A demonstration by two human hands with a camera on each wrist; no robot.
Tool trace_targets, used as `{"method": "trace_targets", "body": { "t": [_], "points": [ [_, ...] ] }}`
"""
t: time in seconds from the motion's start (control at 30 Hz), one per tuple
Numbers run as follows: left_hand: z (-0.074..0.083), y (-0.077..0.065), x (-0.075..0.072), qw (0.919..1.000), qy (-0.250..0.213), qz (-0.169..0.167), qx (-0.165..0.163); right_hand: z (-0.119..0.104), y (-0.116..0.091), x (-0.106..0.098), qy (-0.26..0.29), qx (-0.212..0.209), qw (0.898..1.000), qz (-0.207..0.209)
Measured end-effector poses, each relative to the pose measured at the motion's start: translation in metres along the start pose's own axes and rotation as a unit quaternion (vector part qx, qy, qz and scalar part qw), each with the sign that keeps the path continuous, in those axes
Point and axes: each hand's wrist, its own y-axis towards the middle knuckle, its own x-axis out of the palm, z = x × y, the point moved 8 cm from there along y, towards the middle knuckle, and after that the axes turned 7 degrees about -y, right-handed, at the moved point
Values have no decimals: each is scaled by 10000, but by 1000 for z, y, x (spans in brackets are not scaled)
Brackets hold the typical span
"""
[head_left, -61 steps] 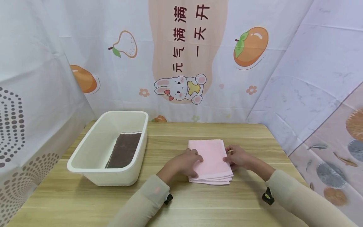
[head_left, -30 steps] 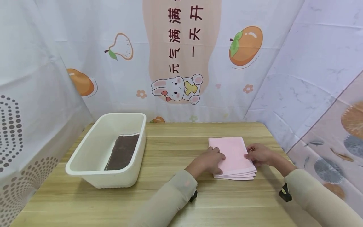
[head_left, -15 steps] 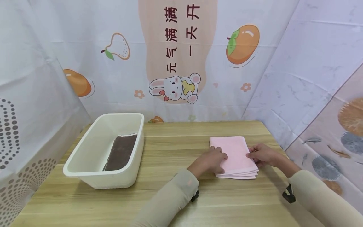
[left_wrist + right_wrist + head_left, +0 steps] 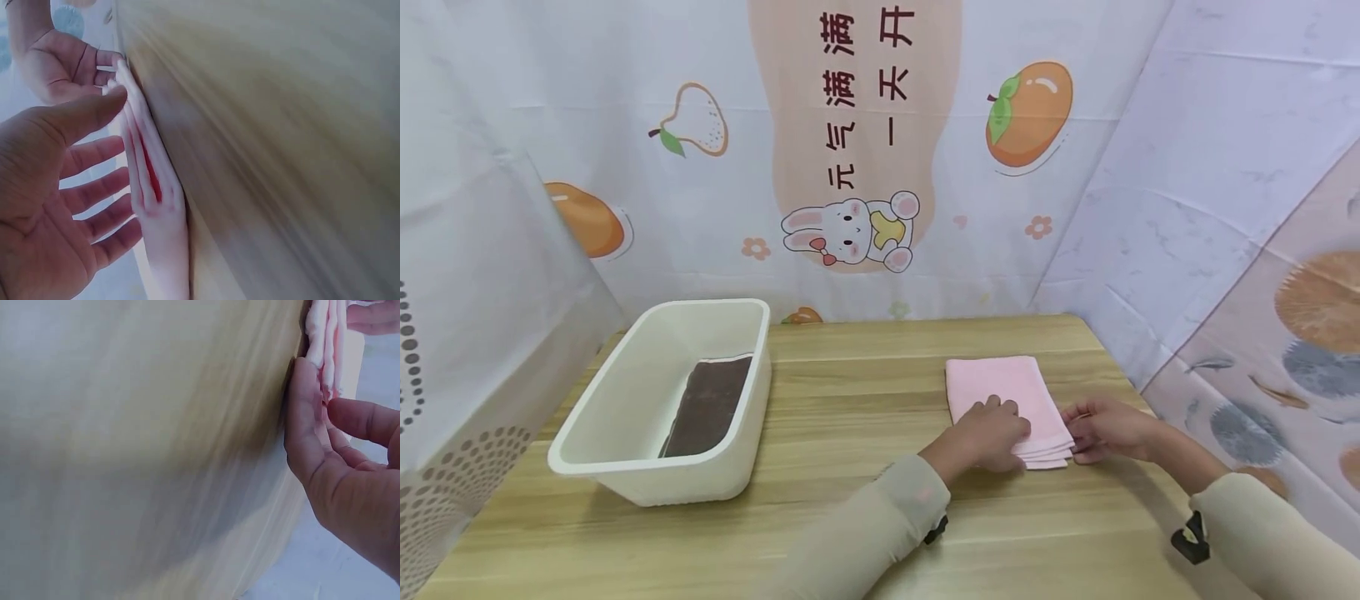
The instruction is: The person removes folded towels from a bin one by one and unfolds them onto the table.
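Note:
A folded pink towel (image 4: 1000, 383) lies flat on the table, its stacked layers showing along the near edge. My left hand (image 4: 988, 435) rests over its near left part, hiding some of it. In the left wrist view, the fingers of the left hand (image 4: 56, 187) are spread and only slightly bent, with the thumb by the towel's layered edge (image 4: 147, 150). At the near right corner is my right hand (image 4: 1108, 429). Seen from the right wrist, the right hand (image 4: 340, 456) has its fingertips and thumb beside the ends of the layers, with the thumb apart from the fingers.
A white plastic tub (image 4: 756, 400) stands on the left of the wooden table (image 4: 850, 392). Inside it lies a flat dark brown piece (image 4: 709, 408). A printed fabric curtain (image 4: 715, 217) rises behind the table and along both sides.
Both hands and the towel moved right across the table, then the towel stopped. Since then the left hand has slid toward the near edge, and the right hand toward the near right corner. The view shifted slightly.

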Motion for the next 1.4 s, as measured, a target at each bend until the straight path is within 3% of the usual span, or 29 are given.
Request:
{"method": "trace_targets", "body": {
  "t": [0.27,0.83,1.0,1.17,1.3,1.4],
  "points": [
    [17,13,4,9997,196,-29,-136,6,-10,2,85,-294,9995,-101],
    [16,17,2,9999,-18,-11,160,3,-12,6,-91,-341,9994,-56],
    [8,13,-10,9991,-282,315,101,0,-12,8,-231,-326,9992,17],
    [-2,5,-25,9965,-500,662,132,-5,-7,9,-648,-253,9968,401],
    [-14,-7,-37,9930,-625,984,197,-11,0,11,-1125,-170,9902,816],
    [-23,-19,-47,9868,-627,1424,441,-16,2,12,-1494,-134,9828,1075]
  ]
}}
